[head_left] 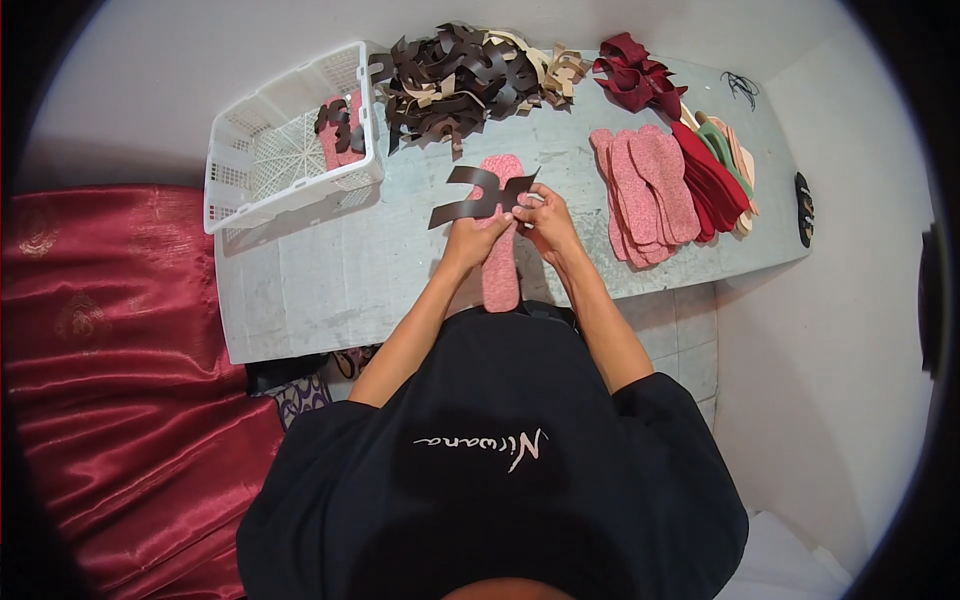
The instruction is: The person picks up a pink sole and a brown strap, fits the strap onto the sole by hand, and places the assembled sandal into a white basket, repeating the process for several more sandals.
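Note:
A pink speckled sandal insole [501,270] lies lengthwise in front of me, its near end close to my body. Across its upper part sits a dark brown sandal strap [470,209] with several cut-out arms. My left hand [478,240] grips the insole and strap from the left, thumb on top. On the right, my right hand [545,222] pinches the right side of the strap near the insole's edge. The fingers under the insole are hidden.
A white plastic basket [232,198] at left holds pink insoles with dark straps. Behind are piles of dark brown straps [450,75] and dark red straps [637,75]. Stacked pink insoles [650,190], red insoles [712,190] and a black sandal [804,212] lie at right on the table [300,300].

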Demonstrator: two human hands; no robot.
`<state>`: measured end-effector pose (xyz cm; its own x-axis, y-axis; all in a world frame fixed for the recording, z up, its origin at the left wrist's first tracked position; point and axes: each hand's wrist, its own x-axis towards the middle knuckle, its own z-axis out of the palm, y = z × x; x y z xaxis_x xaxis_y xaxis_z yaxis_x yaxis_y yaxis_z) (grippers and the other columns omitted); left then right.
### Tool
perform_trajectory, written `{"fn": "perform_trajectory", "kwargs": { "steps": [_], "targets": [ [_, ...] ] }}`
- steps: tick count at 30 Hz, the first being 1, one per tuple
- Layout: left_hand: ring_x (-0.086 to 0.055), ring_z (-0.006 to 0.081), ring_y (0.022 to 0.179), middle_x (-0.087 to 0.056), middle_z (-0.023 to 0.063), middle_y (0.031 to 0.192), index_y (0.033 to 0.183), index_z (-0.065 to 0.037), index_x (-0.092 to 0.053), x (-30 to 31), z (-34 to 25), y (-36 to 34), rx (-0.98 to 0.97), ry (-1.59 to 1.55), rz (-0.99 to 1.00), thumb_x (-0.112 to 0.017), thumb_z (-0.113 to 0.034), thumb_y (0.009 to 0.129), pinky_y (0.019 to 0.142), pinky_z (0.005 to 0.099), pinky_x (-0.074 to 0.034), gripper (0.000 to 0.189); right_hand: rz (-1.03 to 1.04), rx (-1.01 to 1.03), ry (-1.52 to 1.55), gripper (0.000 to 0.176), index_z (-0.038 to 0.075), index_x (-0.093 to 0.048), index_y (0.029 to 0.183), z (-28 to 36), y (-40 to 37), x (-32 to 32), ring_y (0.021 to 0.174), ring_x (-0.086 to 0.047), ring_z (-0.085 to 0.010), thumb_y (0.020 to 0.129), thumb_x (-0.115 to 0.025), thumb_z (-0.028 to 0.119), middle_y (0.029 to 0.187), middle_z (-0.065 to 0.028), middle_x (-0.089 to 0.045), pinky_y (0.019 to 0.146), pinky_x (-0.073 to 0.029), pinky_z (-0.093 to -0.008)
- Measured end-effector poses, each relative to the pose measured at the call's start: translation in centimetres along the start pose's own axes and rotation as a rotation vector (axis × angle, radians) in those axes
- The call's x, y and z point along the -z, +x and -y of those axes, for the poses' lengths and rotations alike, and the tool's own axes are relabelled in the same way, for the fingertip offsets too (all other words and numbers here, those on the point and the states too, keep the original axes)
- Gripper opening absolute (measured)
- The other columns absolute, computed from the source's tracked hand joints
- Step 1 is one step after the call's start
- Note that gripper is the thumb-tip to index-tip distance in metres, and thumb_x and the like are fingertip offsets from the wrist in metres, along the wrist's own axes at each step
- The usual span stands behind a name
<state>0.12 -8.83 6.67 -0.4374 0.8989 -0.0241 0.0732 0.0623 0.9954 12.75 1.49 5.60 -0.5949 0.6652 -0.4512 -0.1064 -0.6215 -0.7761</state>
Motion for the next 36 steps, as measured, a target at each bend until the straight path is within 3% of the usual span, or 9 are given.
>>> {"fn": "perform_trajectory", "kwargs": {
  "steps": [2,4,5,9,12,19,25,31,36],
  "targets": [
    [-0.058,0.0119,0.096,-0.061,0.0045,0.108,0.112,-0.001,-0.058,0.2,1.2,0.4,0.046,-0.032,0.054,-0.074,-0.016,0.088,0.084,0.0252,-0.047,0.033,-0.020,0.047,0.028,0.032,0.011,-0.055,0.112,0.3,0.1,-0.1,0.083,-0.062,-0.0136,0.085,-0.065,-0.004,0.094,-0.0008,-0.063,0.068,-0.048,-0.0308],
    [-0.060,0.0101,0.096,-0.063,0.0073,0.102,0.118,-0.003,-0.056,0.1,2.2,0.8,0.209,-0.508,0.011,-0.072,-0.025,0.091,0.081,0.0266,-0.049,0.038,-0.041,0.101,0.055,0.032,0.011,-0.055,0.113,0.9,-0.1,-0.3,0.083,-0.062,-0.0133,0.086,-0.065,-0.004,0.095,-0.0010,-0.063,0.067,-0.048,-0.0299],
    [-0.061,0.0134,0.095,-0.060,0.0081,0.103,0.126,-0.003,-0.047,0.1,2.6,0.9,0.279,-0.751,-0.098,-0.077,-0.026,0.087,0.081,0.0289,-0.050,0.054,-0.035,0.127,0.066,0.033,0.010,-0.054,0.113,1.1,-0.3,-0.4,0.082,-0.062,-0.0121,0.085,-0.064,-0.005,0.096,-0.0016,-0.063,0.067,-0.048,-0.0271],
    [-0.062,0.0214,0.097,-0.050,0.0155,0.119,0.133,-0.002,-0.033,0.5,-0.4,0.2,0.200,-0.439,-0.430,-0.087,-0.019,0.076,0.081,0.0335,-0.055,0.081,-0.043,0.169,0.020,0.034,0.009,-0.053,0.114,1.5,-0.6,-0.4,0.082,-0.061,-0.0105,0.085,-0.063,-0.006,0.099,-0.0022,-0.063,0.066,-0.048,-0.0242],
    [-0.061,0.0275,0.105,-0.043,0.0192,0.128,0.136,0.000,-0.030,0.9,-0.3,0.3,0.071,-0.088,-0.413,-0.088,-0.018,0.075,0.086,0.0360,-0.053,0.086,-0.038,0.165,0.041,0.034,0.009,-0.054,0.115,1.3,-0.5,-0.4,0.083,-0.061,-0.0100,0.086,-0.064,-0.005,0.100,-0.0018,-0.062,0.066,-0.048,-0.0237],
    [-0.064,0.0188,0.103,-0.065,0.0146,0.109,0.115,0.006,-0.058,0.7,-1.5,0.4,-0.077,-0.081,-0.343,-0.081,-0.017,0.083,0.083,0.0290,-0.054,0.046,0.006,0.212,0.029,0.034,0.008,-0.054,0.116,1.9,-1.0,-0.9,0.082,-0.060,-0.0091,0.087,-0.062,-0.006,0.101,-0.0013,-0.060,0.067,-0.048,-0.0231],
    [-0.067,0.0144,0.084,-0.069,0.0083,0.088,0.107,0.005,-0.061,0.3,-0.8,0.3,-0.009,-0.238,-0.254,-0.071,-0.011,0.090,0.078,0.0272,-0.053,0.025,0.003,0.235,-0.024,0.034,0.006,-0.054,0.117,2.0,-1.4,-1.7,0.082,-0.059,-0.0083,0.087,-0.061,-0.008,0.096,-0.0017,-0.062,0.068,-0.046,-0.0216],
    [-0.064,0.0129,0.077,-0.068,0.0082,0.087,0.098,0.003,-0.060,1.5,0.4,0.9,-0.006,-0.025,-0.234,-0.069,-0.007,0.089,0.071,0.0278,-0.050,0.016,-0.036,0.372,-0.173,0.035,0.002,-0.053,0.115,1.0,-1.1,-2.2,0.086,-0.063,-0.0114,0.084,-0.061,-0.012,0.094,-0.0046,-0.065,0.073,-0.049,-0.0243],
    [-0.061,0.0108,0.075,-0.065,0.0072,0.087,0.097,0.001,-0.058,1.7,-0.5,1.2,0.064,-0.177,-0.179,-0.067,-0.003,0.088,0.066,0.0253,-0.048,0.013,-0.130,0.432,-0.150,0.063,0.002,-0.032,0.131,0.9,-1.1,-2.1,0.080,-0.065,-0.0155,0.078,-0.066,-0.013,0.090,-0.0115,-0.066,0.073,-0.051,-0.0263]
  ]
}}
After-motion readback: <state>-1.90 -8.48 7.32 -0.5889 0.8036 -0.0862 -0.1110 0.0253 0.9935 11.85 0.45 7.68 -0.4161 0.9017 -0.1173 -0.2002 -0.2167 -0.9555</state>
